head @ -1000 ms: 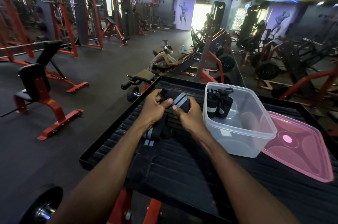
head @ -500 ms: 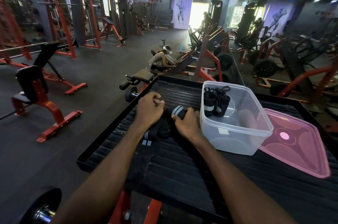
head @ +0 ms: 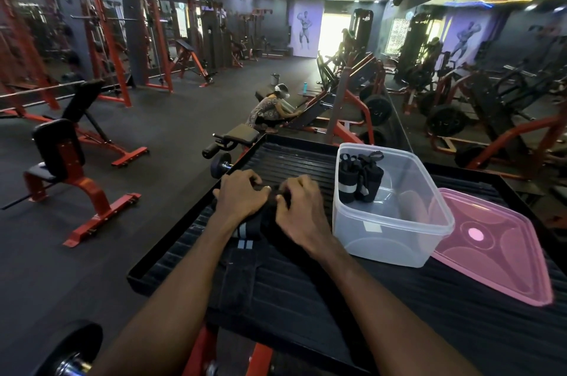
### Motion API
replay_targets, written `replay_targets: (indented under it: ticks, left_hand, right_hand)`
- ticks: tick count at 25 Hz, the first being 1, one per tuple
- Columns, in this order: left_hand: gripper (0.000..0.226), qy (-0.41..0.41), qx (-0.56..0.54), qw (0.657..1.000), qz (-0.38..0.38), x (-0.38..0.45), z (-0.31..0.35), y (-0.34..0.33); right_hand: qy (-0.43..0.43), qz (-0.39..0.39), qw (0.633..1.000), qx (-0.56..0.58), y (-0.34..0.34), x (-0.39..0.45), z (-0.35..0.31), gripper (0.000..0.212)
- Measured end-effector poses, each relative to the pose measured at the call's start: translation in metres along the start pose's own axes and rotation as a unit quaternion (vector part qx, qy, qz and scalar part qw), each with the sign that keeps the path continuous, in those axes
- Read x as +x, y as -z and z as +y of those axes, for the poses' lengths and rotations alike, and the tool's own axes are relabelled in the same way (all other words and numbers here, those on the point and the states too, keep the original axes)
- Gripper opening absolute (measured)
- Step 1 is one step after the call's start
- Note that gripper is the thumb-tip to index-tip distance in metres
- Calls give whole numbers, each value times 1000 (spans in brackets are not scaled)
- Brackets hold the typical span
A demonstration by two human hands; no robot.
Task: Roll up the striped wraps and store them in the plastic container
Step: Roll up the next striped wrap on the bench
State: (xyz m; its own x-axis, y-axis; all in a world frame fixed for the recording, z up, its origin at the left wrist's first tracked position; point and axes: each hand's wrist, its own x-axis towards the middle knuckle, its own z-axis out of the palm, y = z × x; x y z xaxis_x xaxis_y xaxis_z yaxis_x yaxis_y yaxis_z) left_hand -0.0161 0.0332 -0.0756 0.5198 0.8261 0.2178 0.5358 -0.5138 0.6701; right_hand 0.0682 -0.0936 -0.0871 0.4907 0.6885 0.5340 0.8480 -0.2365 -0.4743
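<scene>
Black with grey stripes, the wrap lies on the ribbed black platform, its rolled end tucked under both hands and its loose tail trailing back beneath the left wrist. The left hand and right hand sit side by side, fingers curled down around the roll. Just right of the right hand stands the clear plastic container with two rolled wraps upright in its far left corner, a pink lid resting against its far side.

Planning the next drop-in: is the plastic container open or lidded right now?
Open. The plastic container has no lid on; the pink lid lies flat on the black platform right of it. Rolled wraps stand inside.
</scene>
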Motion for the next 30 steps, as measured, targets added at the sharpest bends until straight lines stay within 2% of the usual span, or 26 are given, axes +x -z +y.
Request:
replay_targets:
  ticks: [1, 4, 7, 9, 12, 14, 16, 18, 19, 21, 23, 26, 28, 30]
  left_hand:
    - [27, -2, -11, 1000, 3, 1, -2, 0]
    - [22, -2, -22, 1000, 17, 2, -3, 3]
    - [18, 4, -21, 999, 30, 2, -3, 3]
    - [16, 5, -29, 999, 33, 2, -2, 4]
    - [14, 19, -81, 996, 32, 5, -2, 6]
    - [16, 24, -114, 993, 30, 6, -1, 9]
    - [15, 17, -117, 993, 28, 6, 1, 10]
    - [12, 19, -115, 993, 25, 6, 1, 10]
    - [12, 25, -117, 993, 24, 6, 1, 11]
    - [13, 39, -135, 990, 23, 6, -2, 11]
    - [12, 58, -158, 986, 13, 7, -3, 14]
    - [26, 36, -227, 971, -70, 3, -2, 23]
    - [43, -7, -316, 931, -181, -1, -4, 34]
    - [52, -33, -332, 899, -284, -8, -6, 49]
  right_hand:
    - [6, -36, 998, 56, 0, -1, -5, 8]
    - [-22, -182, 974, 132, -1, -6, -15, 32]
    - [-30, -230, 965, 124, -3, -9, -10, 54]
    - [-34, -222, 959, 171, -1, -8, -10, 52]
    - [-70, -152, 951, 259, 0, -4, -16, 39]
    - [-111, -127, 933, 319, 0, 2, -17, 38]
    - [-140, -174, 922, 317, 1, 3, -16, 46]
    - [-123, -239, 929, 254, 1, -2, -16, 60]
    - [-108, -243, 935, 235, -1, -5, -17, 61]
    - [-104, -201, 940, 255, -5, -6, -21, 53]
    - [-142, -138, 931, 308, -6, -2, -24, 40]
    - [-210, -73, 881, 417, 0, 5, -24, 24]
    - [-262, -37, 818, 511, 9, 11, -23, 23]
    - [-324, -2, 740, 590, 16, 18, -20, 20]
